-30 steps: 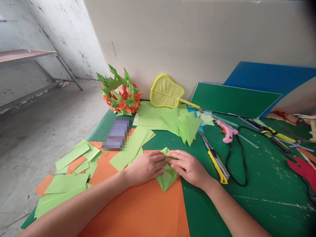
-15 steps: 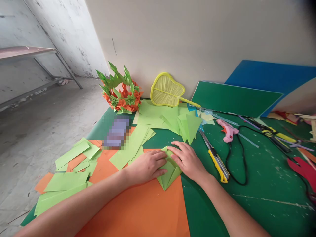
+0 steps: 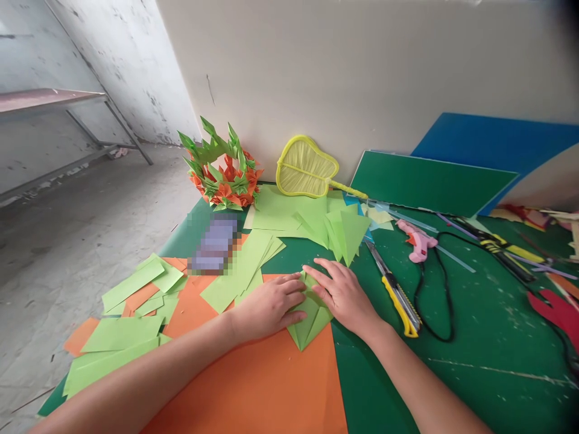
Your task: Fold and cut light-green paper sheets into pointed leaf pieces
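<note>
A folded piece of green paper point(image 3: 306, 325) lies on the orange sheet point(image 3: 253, 386), its pointed lower corner towards me. My left hand point(image 3: 274, 306) rests on its left side, fingers slightly bent and thumb apart, pressing it down. From the right, my right hand point(image 3: 342, 292) touches the upper part with fingers spread. Part of the folded paper is hidden under my fingers. Just beyond my hands are loose green strips point(image 3: 244, 271) and folded green pieces point(image 3: 346, 232).
A green-and-orange paper crown point(image 3: 224, 175), a yellow fan point(image 3: 305, 166) and a blurred rectangular item point(image 3: 215, 244) are at the back. On the right lie a yellow utility knife point(image 3: 400, 304), a pink glue gun point(image 3: 417, 241) and its black cord. Green strips point(image 3: 122, 333) cover the left edge.
My right index finger has shifted slightly left along the top of the folded paper. My left hand stays in place. The view has tilted a little.
</note>
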`<action>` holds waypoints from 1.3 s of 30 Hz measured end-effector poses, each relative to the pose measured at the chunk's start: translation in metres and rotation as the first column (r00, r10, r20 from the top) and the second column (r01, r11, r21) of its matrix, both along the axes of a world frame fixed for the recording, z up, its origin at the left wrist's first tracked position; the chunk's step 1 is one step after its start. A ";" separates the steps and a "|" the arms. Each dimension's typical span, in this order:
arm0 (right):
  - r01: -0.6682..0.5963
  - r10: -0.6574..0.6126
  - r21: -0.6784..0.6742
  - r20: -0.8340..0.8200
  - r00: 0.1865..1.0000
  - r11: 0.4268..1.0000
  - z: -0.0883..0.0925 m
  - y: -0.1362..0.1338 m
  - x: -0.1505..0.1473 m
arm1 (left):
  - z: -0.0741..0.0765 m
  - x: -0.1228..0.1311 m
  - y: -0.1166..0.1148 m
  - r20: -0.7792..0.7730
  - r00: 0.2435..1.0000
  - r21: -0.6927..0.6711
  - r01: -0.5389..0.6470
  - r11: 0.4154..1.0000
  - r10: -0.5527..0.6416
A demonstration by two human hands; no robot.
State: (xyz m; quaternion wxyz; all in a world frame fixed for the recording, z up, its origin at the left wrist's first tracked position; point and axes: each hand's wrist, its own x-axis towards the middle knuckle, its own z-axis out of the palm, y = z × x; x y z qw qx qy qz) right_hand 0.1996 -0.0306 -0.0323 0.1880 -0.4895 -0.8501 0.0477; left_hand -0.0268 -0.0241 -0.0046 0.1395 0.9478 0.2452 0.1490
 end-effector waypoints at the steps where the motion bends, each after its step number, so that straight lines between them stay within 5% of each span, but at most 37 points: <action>1: -0.009 0.009 -0.006 0.013 1.000 1.000 0.000 0.000 0.000 | 0.000 0.000 0.000 -0.009 1.000 0.003 0.004 1.000 -0.004; 19: 0.026 -0.026 -0.008 0.075 0.997 1.000 0.006 -0.003 -0.004 | 0.012 0.003 -0.004 -0.129 0.991 0.055 -0.029 0.998 0.036; 25: 0.036 -0.033 -0.029 0.085 0.996 0.999 0.005 -0.003 -0.003 | 0.010 0.006 -0.011 -0.264 0.956 0.223 -0.068 0.972 0.127; 32: 0.029 -0.027 -0.036 0.075 0.997 0.999 0.005 -0.003 -0.003 | 0.008 0.006 -0.009 -0.237 0.962 0.244 -0.079 0.967 0.138; 39: 0.027 -0.024 -0.032 0.083 0.996 0.999 0.005 -0.004 -0.004 | 0.009 0.016 -0.019 -0.395 0.891 0.361 -0.074 0.930 0.224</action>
